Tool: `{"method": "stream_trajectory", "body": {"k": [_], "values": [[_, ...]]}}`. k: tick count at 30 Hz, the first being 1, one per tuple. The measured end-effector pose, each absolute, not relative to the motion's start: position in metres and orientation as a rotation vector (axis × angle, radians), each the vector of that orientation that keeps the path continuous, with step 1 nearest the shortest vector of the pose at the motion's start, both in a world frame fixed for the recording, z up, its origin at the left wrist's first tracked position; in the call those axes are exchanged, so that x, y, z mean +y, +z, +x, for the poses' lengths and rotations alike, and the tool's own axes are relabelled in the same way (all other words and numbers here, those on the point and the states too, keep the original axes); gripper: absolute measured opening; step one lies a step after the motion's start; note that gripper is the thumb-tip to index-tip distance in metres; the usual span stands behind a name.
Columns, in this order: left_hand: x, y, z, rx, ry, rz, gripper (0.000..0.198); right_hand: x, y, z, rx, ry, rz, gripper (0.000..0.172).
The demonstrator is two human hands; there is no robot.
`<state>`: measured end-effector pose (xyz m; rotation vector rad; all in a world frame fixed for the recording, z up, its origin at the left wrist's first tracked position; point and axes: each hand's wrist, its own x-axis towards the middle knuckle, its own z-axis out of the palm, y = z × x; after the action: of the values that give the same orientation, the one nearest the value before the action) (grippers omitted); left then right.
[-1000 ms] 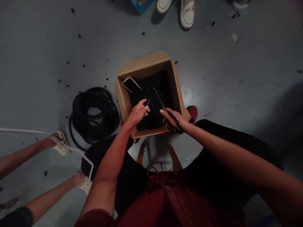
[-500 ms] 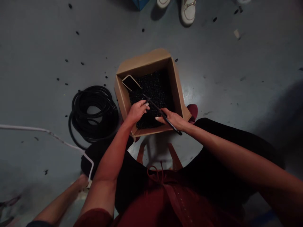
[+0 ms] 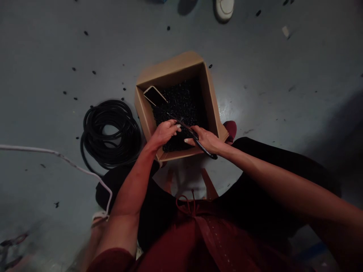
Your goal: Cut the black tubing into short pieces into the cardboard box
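Note:
An open cardboard box (image 3: 211,102) on the floor holds a heap of small black cut pieces (image 3: 184,102), with a phone (image 3: 154,95) lying in its far left corner. My left hand (image 3: 163,133) hovers over the box's near side, fingers pinched on a short black tube piece (image 3: 173,121). My right hand (image 3: 206,139) grips black-handled scissors (image 3: 198,142). Their blades point left and meet the tube piece right at my left fingertips. Whether the blades are fully closed is too dark to tell.
A coil of black hose (image 3: 110,132) lies left of the box. A white cable (image 3: 56,155) runs in from the left to my left knee. Black bits are scattered over the grey floor. Another person's white shoe (image 3: 224,7) stands at the top edge, and a foot (image 3: 98,221) at lower left.
The scissors swung from pointing up into the box to pointing left at my left fingertips. My hands came closer together. The other person's legs at the left have mostly left the view.

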<state>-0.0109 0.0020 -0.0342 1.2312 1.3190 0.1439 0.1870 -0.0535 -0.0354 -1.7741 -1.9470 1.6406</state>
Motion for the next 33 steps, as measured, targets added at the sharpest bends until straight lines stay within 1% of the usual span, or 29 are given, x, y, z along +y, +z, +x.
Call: {"method": "stream_trajectory", "body": {"k": [3,8,10,14,19,25,28,33], "values": [[0.003,-0.033,-0.012,1.3,0.144,1.243,0.016,-0.052,-0.034,0.188,-1.991,1.631,-1.762,0.044],[0.002,-0.034,-0.015,1.286,0.129,1.294,0.018,-0.053,-0.033,0.188,-2.062,1.557,-1.793,0.051],[0.001,-0.035,-0.015,1.281,0.13,1.303,0.018,-0.054,-0.032,0.187,-2.068,1.534,-1.827,0.051],[-0.001,-0.038,-0.015,1.274,0.145,1.298,0.018,-0.056,-0.032,0.186,-2.059,1.506,-1.894,0.046],[-0.001,-0.042,-0.016,1.273,0.183,1.303,0.021,-0.053,-0.034,0.187,-2.039,1.49,-1.876,0.036],[-0.002,-0.041,-0.017,1.305,0.124,1.353,0.022,-0.048,-0.033,0.19,-1.955,1.545,-1.924,0.024],[-0.004,-0.04,-0.016,1.328,0.066,1.398,0.023,-0.049,-0.035,0.191,-1.907,1.598,-1.976,0.022],[-0.009,-0.048,-0.015,1.326,-0.057,1.504,0.032,-0.056,-0.045,0.191,-1.873,1.719,-2.001,0.022]]}}
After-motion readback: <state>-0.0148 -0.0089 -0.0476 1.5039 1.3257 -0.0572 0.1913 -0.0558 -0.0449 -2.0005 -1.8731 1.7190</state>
